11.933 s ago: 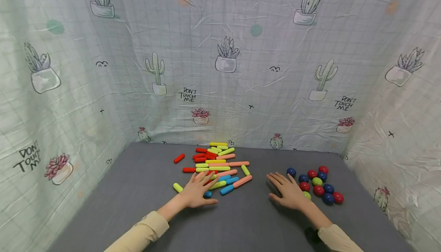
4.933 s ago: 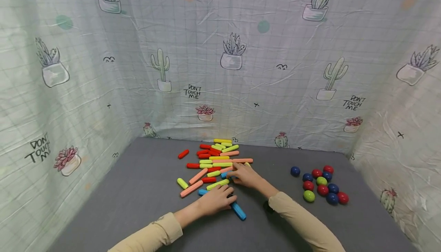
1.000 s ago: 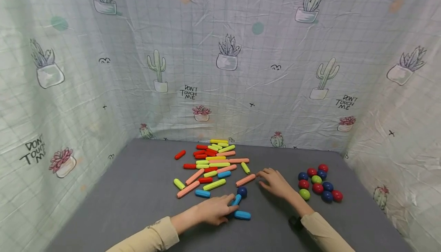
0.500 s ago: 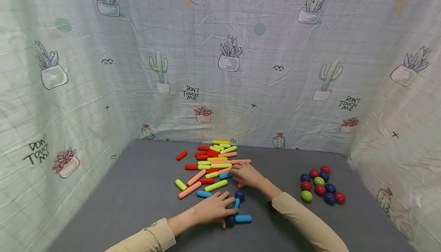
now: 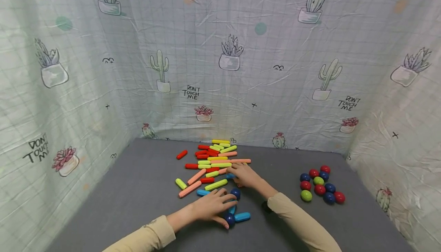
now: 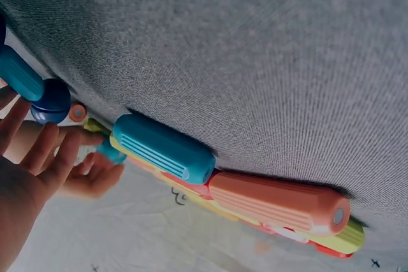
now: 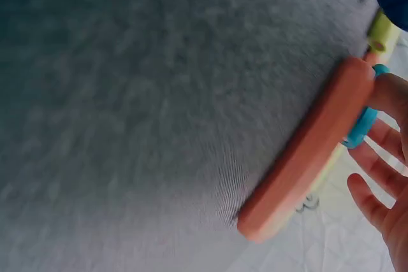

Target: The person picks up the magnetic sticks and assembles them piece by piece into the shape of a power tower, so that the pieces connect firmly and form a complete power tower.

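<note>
My left hand [image 5: 210,204] is spread beside a small build of blue magnetic sticks and dark blue balls, its fingertips by the joining stick [image 5: 232,210]. That stick runs between the far ball [image 5: 236,194] and the near ball [image 5: 229,218]. Another blue stick [image 5: 242,217] points right from the near ball. With thumb and fingers, my right hand [image 5: 245,175] pinches a separate blue stick [image 7: 361,127] at the pile's right edge. A salmon stick [image 7: 306,151] lies just under that hand, mostly hidden in the head view.
A pile of red, yellow, lime and salmon sticks [image 5: 216,184] spreads over the back middle of the grey table [image 5: 138,191]. One loose blue stick [image 5: 203,192] lies behind my left hand. Red, blue and lime balls [image 5: 319,189] cluster at the right. Patterned cloth [image 5: 262,91] encloses the table.
Earlier, sticks lay unjoined and a blue ball sat at the right; sticks and balls now connect. In the last second, my right hand moved left onto a blue stick; my left fingers spread.
</note>
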Tool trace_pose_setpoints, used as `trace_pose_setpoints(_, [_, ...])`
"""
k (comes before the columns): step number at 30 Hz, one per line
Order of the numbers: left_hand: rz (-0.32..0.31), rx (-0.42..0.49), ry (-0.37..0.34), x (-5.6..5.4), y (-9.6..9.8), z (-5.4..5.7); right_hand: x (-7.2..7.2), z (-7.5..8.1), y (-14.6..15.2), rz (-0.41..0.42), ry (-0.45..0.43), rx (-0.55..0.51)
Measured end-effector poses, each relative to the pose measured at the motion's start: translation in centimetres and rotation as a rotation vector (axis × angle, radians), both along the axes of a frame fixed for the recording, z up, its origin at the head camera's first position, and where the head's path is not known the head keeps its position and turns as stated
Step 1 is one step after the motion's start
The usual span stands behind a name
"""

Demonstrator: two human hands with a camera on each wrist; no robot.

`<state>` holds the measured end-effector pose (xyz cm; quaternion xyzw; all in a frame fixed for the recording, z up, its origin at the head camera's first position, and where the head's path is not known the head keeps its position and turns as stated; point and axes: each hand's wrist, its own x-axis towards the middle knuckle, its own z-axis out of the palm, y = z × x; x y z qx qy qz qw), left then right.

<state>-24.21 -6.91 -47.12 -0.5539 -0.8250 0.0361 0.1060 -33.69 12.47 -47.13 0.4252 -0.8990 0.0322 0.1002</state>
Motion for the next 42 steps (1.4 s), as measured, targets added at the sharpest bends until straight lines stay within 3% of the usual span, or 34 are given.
trace_pose_setpoints(6, [0.025,-0.013,-0.018,0.0,0.1,-0.1,1.5,1.2,1.7,-0.049,-0.061,-0.099])
trace_pose_setpoints(10, [0.039,-0.015,-0.034,0.1,-0.1,-0.2,3.0,1.8,2.9,-0.095,-0.116,-0.097])
trace_pose_setpoints(16, [0.072,-0.006,-0.090,0.3,-0.4,-0.2,5.0,1.4,4.5,-0.145,-0.260,-0.080])
trace_pose_setpoints(21, [0.111,-0.002,-0.149,0.2,-0.4,-0.5,6.2,1.2,5.3,-0.119,-0.375,-0.100])
trace_pose_setpoints(28, [0.162,-0.049,-0.151,-0.3,-0.2,-0.3,6.8,1.2,5.4,-0.088,-0.413,-0.111])
trace_pose_setpoints(42, [0.161,-0.048,-0.131,-0.4,0.4,0.2,6.6,0.7,4.8,-0.102,-0.498,-0.158])
